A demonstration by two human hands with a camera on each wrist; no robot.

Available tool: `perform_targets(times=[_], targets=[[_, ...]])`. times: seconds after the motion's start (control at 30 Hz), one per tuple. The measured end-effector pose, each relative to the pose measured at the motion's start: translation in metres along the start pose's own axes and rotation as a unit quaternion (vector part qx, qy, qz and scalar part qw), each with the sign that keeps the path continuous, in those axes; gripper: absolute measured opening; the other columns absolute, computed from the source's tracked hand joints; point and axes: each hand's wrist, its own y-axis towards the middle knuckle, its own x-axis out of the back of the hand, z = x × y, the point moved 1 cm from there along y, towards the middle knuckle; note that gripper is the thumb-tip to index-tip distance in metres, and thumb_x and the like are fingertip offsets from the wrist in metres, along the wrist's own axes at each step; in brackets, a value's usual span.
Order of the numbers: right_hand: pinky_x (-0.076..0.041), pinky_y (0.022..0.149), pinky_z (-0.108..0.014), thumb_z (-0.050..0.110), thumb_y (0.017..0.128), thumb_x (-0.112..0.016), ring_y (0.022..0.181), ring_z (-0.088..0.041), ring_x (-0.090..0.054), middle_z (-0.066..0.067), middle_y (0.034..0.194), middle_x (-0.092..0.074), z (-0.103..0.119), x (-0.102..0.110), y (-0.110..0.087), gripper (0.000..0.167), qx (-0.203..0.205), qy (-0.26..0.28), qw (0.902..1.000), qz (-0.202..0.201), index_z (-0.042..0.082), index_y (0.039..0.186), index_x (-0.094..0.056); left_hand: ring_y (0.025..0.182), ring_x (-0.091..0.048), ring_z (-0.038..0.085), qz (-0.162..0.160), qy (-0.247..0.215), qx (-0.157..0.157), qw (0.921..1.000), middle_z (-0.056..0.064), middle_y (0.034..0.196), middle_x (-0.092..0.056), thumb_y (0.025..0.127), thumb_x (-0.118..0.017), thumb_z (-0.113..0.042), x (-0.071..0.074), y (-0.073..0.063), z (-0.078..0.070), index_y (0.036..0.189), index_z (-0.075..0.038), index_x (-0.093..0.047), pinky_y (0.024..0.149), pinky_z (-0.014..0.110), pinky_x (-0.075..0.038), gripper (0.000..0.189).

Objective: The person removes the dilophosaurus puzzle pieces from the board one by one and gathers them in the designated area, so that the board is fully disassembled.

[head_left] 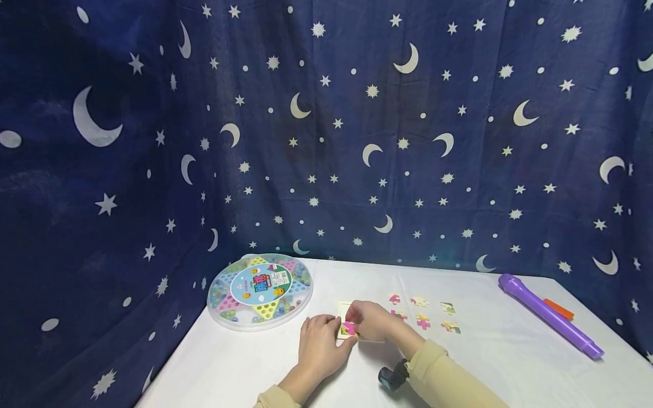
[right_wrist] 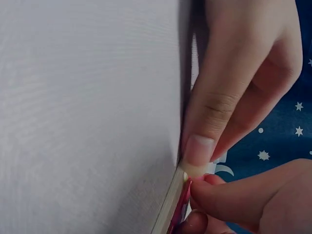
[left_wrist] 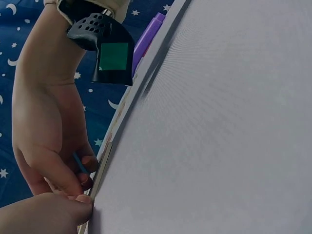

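A small white puzzle tray (head_left: 344,309) lies flat on the table in the head view, mostly covered by both hands. My left hand (head_left: 320,344) holds its left corner, thumb along the near edge and fingers at the side. Over the tray, my right hand (head_left: 371,321) pinches a pink puzzle piece (head_left: 349,328) near the left hand's thumb. The right wrist view shows the right hand's (right_wrist: 273,200) fingertips on the pink piece, at the tray edge (right_wrist: 168,204). In the left wrist view, both hands meet at the tray's thin edge (left_wrist: 101,170).
Several loose puzzle pieces (head_left: 423,321) lie right of the tray. A round, clear-lidded marble board game (head_left: 260,289) sits at the left. A purple toy microphone (head_left: 551,315) and an orange object (head_left: 558,309) lie at the right. A starry curtain (head_left: 347,141) hangs behind the table.
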Motion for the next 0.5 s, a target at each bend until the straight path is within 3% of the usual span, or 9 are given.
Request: perform_targets(times=[0.2,0.33,0.5], targets=[[-0.051,0.081,-0.046,-0.004,0.085,-0.075,0.09,-0.022,-0.059,0.0,0.098,-0.064,-0.001,-0.001,-0.002,0.028,-0.011,0.014,0.9998,-0.009,0.013,0.101,-0.06,0.116,-0.059,0.032,0.007,0.001,0.002,1.0,0.01,0.115,-0.068,0.086,-0.077,-0.049,0.0,-0.001,-0.001,0.115,-0.003,-0.075,0.107,0.067,-0.036,0.054],[-0.048,0.072,-0.038,-0.004,0.084,-0.075,0.083,-0.019,-0.057,0.002,0.095,-0.064,-0.005,-0.002,-0.003,0.029,0.006,0.017,0.9996,-0.022,0.013,0.103,-0.062,0.115,-0.059,0.032,0.0,0.006,0.003,1.0,0.01,0.114,-0.068,0.086,-0.077,-0.048,0.0,0.0,-0.001,0.114,-0.003,-0.075,0.107,0.066,-0.036,0.054],[-0.051,0.072,-0.039,-0.002,0.084,-0.076,0.082,-0.017,-0.061,0.002,0.093,-0.065,-0.01,0.0,-0.005,0.03,0.04,0.027,0.9985,-0.023,0.011,0.109,-0.067,0.114,-0.06,0.032,-0.007,0.007,0.001,1.0,0.009,0.112,-0.068,0.086,-0.078,-0.047,0.0,0.0,-0.001,0.114,-0.002,-0.075,0.106,0.066,-0.037,0.053]])
